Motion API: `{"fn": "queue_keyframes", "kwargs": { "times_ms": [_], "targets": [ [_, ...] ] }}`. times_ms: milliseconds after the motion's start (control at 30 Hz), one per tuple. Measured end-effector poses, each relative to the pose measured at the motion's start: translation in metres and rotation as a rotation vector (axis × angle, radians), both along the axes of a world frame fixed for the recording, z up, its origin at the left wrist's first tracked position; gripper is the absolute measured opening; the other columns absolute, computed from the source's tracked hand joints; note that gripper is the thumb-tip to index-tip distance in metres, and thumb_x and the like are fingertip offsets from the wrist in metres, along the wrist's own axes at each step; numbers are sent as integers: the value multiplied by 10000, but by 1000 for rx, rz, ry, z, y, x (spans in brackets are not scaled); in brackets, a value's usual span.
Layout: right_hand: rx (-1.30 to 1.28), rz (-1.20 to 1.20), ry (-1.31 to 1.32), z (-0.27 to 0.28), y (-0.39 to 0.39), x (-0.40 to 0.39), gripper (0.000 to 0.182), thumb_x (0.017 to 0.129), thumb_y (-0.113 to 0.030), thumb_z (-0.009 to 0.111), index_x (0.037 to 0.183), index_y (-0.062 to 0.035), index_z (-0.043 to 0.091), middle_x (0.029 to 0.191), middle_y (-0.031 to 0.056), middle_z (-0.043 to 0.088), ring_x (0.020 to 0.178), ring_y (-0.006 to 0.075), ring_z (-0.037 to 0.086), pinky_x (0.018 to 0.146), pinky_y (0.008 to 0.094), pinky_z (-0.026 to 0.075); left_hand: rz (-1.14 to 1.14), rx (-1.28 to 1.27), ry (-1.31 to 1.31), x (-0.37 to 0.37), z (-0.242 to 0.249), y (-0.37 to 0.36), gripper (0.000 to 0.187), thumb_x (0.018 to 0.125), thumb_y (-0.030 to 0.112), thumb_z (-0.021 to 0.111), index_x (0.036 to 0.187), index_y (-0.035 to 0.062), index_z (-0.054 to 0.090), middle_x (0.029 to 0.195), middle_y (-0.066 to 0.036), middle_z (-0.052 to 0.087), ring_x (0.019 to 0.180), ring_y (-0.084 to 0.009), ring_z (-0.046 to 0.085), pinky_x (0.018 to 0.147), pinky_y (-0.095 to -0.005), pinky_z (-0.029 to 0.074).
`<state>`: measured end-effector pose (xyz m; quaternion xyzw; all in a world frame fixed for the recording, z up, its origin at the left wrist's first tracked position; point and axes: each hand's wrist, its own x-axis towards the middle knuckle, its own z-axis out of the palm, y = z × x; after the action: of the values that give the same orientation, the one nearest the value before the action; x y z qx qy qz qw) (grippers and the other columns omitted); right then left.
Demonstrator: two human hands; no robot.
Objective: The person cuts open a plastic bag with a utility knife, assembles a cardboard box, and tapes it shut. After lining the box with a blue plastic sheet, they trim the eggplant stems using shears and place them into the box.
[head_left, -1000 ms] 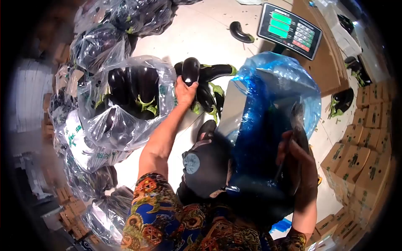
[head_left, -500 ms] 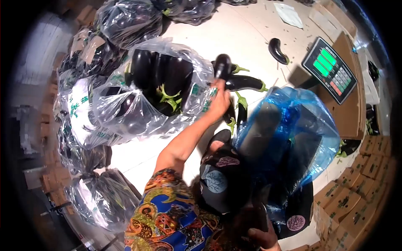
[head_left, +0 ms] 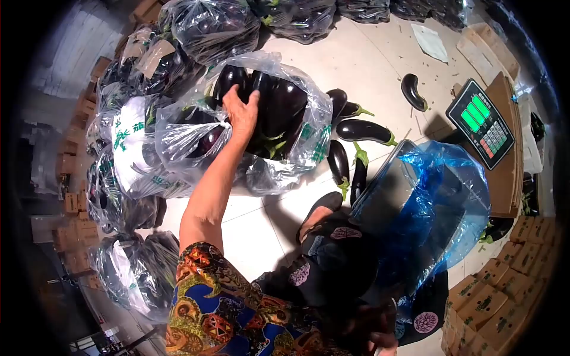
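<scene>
My left hand (head_left: 240, 113) reaches into an open clear plastic bag (head_left: 317, 113), thumb and fingers spread over the dark purple eggplants (head_left: 285, 107) inside. Its fingertips touch the eggplants at the bag's upper left; none is lifted. At the bottom edge, my right hand (head_left: 385, 341) is partly in view with curled fingers; what it holds is too dark to make out. Several loose eggplants (head_left: 363, 130) lie on the floor right of the bag. A translucent blue bag (head_left: 451, 196) stands beside my right leg.
A scale display (head_left: 481, 123) with green screens stands at the right against cardboard. One curved eggplant (head_left: 413, 92) lies near it. Filled bags of eggplants (head_left: 208, 29) line the left and back. Stacked cartons (head_left: 487, 302) are at lower right. A white paper (head_left: 430, 43) lies on the floor.
My left hand has let go of an eggplant among the loose ones on the floor and moved left into the clear bag. The view has shifted slightly.
</scene>
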<state>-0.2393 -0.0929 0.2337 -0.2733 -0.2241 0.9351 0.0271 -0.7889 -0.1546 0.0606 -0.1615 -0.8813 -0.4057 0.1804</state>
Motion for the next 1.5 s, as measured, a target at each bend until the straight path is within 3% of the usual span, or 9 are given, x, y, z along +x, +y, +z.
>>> {"fn": "queue_keyframes", "kwargs": {
  "times_ms": [167,300,500,700,933,1000,1167,1367,1500],
  "targets": [
    [60,-134,55,-11,12,8,668,757,-164,690,1344,-26,403,1136,158,580,1037,271,573,905,390,469,166,-305,240,-28,26,14,760,728,248,759,1331,-16,379,1272,-256,463,1183,-456,418,1030,-480,327],
    [78,-216,124,-19,14,11,673,757,-148,687,1352,-38,394,1133,155,575,1034,265,573,908,391,470,209,-571,-559,-103,49,4,930,630,469,814,1323,7,400,1292,-212,550,1201,-339,541,1001,-461,431],
    [100,-301,219,-28,8,15,683,757,-124,684,1364,-56,379,1128,150,569,1030,255,573,913,392,471,64,-504,-256,-88,49,-10,977,496,458,861,1217,-54,447,1121,-257,619,1064,-382,604,945,-397,476],
    [149,-268,269,-27,12,12,676,753,-69,679,1359,-79,378,1124,133,559,1034,242,567,924,389,466,-507,-224,18,6,124,-36,834,573,220,848,1287,53,450,1186,-176,586,1110,-315,576,976,-376,437],
    [3,-259,-18,30,24,-28,734,655,-140,777,1307,-39,455,1036,85,601,1040,218,589,1003,360,417,-751,948,-635,75,232,-1,478,849,336,679,1202,57,518,1090,-77,630,947,-198,640,877,-359,531],
    [192,-165,-136,41,28,-33,685,707,-127,751,1316,-44,449,1022,67,580,1002,191,582,954,335,421,-741,1090,-784,101,244,18,451,881,370,638,1196,69,523,1093,-79,635,886,-220,663,817,-475,567],
    [584,-54,-205,45,31,-20,639,808,-152,724,1351,-58,399,1038,53,521,975,139,529,849,302,420,-970,1138,-1096,154,233,51,491,875,385,638,1236,72,528,1191,-152,586,958,-318,626,795,-498,568],
    [1713,-289,-372,52,46,8,712,785,-264,747,1331,-6,368,1090,179,508,971,303,519,844,402,409,-1042,1227,-1405,223,216,100,635,808,394,716,1301,65,489,1308,-168,524,1169,-358,535,954,-566,470],
    [1814,-330,-656,70,51,28,722,757,-266,735,1319,16,379,1132,197,505,1023,332,513,904,423,396,-1127,1136,-1508,261,220,118,638,808,387,718,1305,68,477,1320,-160,508,1194,-370,512,973,-617,434]
  ]
}}
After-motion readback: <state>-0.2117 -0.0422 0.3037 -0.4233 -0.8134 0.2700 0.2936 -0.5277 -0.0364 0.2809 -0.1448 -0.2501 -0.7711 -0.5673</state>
